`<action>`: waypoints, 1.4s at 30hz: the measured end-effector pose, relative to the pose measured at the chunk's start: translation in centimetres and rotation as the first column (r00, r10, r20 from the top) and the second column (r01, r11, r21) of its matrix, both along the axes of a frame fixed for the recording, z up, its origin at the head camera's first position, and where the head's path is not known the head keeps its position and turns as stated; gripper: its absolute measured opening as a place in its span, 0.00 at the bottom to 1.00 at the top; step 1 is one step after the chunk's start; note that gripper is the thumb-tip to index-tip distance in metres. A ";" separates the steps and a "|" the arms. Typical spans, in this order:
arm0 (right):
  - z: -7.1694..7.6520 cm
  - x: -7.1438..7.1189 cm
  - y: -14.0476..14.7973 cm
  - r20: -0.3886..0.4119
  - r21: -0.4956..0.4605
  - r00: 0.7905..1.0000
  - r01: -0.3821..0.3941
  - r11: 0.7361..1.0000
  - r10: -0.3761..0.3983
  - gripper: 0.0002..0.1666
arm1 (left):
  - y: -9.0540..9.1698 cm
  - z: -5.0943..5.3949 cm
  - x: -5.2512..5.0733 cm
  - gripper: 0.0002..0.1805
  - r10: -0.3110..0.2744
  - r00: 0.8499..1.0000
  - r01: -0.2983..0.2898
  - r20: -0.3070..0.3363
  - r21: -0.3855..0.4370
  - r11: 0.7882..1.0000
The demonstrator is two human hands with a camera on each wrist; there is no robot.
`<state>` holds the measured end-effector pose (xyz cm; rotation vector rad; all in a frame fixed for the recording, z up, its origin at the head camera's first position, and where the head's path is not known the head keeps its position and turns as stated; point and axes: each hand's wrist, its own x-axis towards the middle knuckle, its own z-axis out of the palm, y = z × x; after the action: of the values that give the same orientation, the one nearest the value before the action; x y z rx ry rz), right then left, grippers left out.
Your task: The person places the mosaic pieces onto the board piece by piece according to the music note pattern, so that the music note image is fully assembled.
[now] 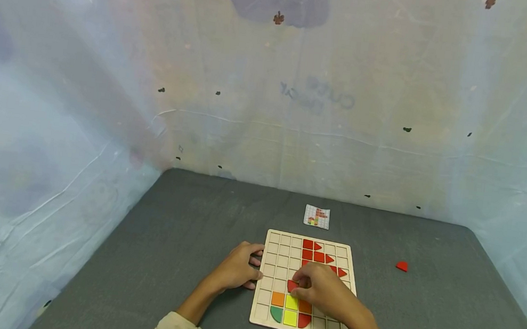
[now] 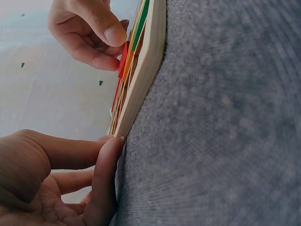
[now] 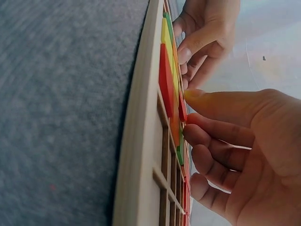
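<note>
A square wooden grid board (image 1: 266, 285) lies on the table with flat colored tiles in several of its cells. My left hand (image 1: 236, 266) holds the board's left edge, thumb and fingers against the rim. Over the lower middle cells, my right hand (image 1: 329, 292) pinches a red tile (image 1: 292, 286) between thumb and fingertips. Just below that tile sit an orange square (image 1: 278, 299) and a yellow square (image 1: 292, 302). A green curved tile (image 1: 276, 314) and a red curved tile (image 1: 304, 320) lie in the bottom row. The right hand hides some middle cells.
A small printed card (image 1: 317, 217) with a colored grid pattern lies beyond the board. One loose red piece (image 1: 402, 266) with a rounded side rests on the dark grey table (image 1: 436, 306) to the right. Pale sheeting (image 1: 369, 165) hangs behind and at the sides.
</note>
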<state>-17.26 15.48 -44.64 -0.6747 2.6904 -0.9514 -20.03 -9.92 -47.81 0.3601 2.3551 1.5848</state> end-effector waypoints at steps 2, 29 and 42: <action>0.0 0.0 0.1 0.005 -0.006 1.000 -0.013 1.000 0.014 0.08 | 0.0 0.0 0.0 0.38 -0.001 1.000 0.001 0.002 -0.002 1.000; 0.5 -0.2 0.3 0.003 -0.051 1.000 -0.010 0.999 0.010 0.10 | -0.1 0.3 0.1 0.39 -0.007 1.000 0.007 0.001 0.009 1.000; 1.2 -1.7 2.7 -0.104 -0.090 0.989 0.100 0.991 -0.109 0.14 | -0.2 0.2 0.0 0.38 -0.010 1.000 0.010 -0.003 -0.003 1.000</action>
<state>-18.96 18.16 -43.45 -0.6235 2.8195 -1.0896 -20.01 -10.09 -47.66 0.3734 2.3538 1.5774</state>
